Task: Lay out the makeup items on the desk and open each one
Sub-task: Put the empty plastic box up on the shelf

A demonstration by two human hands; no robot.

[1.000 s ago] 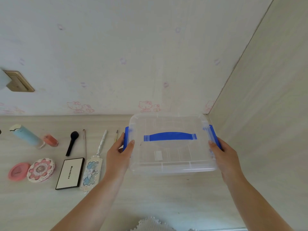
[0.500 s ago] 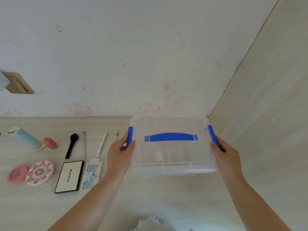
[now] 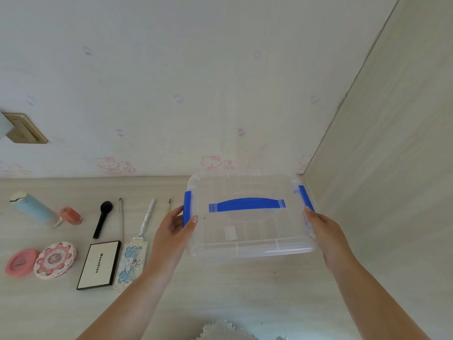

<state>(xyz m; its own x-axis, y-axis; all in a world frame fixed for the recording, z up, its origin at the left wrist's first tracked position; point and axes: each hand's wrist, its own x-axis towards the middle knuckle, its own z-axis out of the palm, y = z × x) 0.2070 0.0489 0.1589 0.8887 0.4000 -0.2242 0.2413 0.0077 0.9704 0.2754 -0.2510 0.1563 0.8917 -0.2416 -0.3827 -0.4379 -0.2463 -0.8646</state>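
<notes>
A clear plastic box [image 3: 250,231] with a blue handle and blue side latches sits at the desk's back right. My left hand [image 3: 175,230] grips its left side, thumb on the lid beside the left latch. My right hand [image 3: 323,231] grips the right side below the right latch. Laid out to the left are a light blue tube [image 3: 34,208], a small orange pot [image 3: 71,215], a black brush [image 3: 103,218], a thin stick [image 3: 121,219], a white wand [image 3: 147,217], a pink compact [image 3: 20,262], a flower-patterned compact [image 3: 55,260], a white palette [image 3: 99,265] and an ornate blue palette [image 3: 131,263]. All look closed.
A papered wall [image 3: 220,82] rises behind the desk and a wooden side panel [image 3: 392,168] closes the right. A brass wall plate [image 3: 24,128] is at the left. A white knitted mat [image 3: 225,331] lies at the near edge.
The box and both hands have shifted slightly toward the back right corner. The makeup items have not moved.
</notes>
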